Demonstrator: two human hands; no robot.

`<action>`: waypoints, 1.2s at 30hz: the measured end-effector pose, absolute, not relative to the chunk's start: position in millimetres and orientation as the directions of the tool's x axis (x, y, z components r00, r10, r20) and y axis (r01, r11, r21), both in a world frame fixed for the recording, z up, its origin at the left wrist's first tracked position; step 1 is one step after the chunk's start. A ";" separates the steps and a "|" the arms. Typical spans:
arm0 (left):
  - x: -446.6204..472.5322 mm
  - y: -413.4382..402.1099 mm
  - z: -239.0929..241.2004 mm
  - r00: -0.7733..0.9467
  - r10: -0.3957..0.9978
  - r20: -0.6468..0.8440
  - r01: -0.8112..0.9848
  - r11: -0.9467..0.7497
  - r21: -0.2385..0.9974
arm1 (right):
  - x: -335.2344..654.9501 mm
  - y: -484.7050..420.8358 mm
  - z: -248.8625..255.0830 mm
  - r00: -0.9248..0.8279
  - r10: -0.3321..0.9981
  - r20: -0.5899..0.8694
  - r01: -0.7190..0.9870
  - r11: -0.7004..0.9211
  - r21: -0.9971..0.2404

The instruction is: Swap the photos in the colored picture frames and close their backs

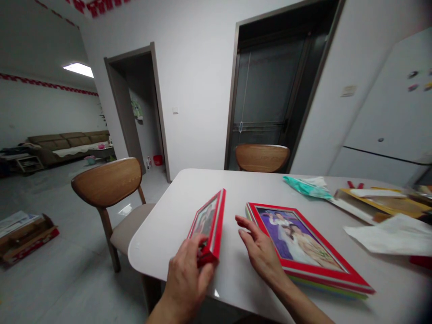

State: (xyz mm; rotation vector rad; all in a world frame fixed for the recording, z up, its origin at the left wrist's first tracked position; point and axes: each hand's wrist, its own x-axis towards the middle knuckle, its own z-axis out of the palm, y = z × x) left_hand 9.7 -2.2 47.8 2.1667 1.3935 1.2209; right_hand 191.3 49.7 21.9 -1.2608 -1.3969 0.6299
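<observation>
My left hand (189, 274) grips the near end of a red picture frame (218, 225), which stands tilted on its edge at the left part of the white table (162, 225). The frame's picture side faces left, and my fingers cover its lower corner. To the right, my right hand (258, 249) holds nothing; its fingers are stretched out and point toward the upright frame. Beside that hand a larger red picture frame (340, 256) lies flat, showing a photo on a purple ground. Under it sits something with a green edge (337, 289).
A teal packet (308, 186), a white sheet of paper (394, 234) and a yellow envelope (388, 202) lie on the table's right side. Wooden chairs stand at the left (111, 184) and far side (262, 157). A cardboard box (29, 238) sits on the floor.
</observation>
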 end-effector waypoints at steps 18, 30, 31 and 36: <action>-35.1 -3.8 -32.3 -0.074 0.953 0.294 0.638 -0.181 0.749 | 150.4 40.9 -18.0 -0.324 0.884 0.336 0.776 0.452 -0.441; -30.7 2.8 -23.4 0.222 0.946 0.237 0.813 -0.314 0.491 | 154.1 50.4 -3.6 -0.597 0.765 0.240 0.644 0.636 -0.426; -29.1 4.2 -19.6 0.256 0.941 0.221 0.803 -0.334 0.493 | 153.5 52.9 -3.1 -0.624 0.746 0.235 0.616 0.654 -0.439; -24.0 7.6 -18.2 0.286 0.933 0.217 0.779 -0.358 0.514 | 147.3 57.7 -9.2 -0.579 0.770 0.268 0.629 0.631 -0.455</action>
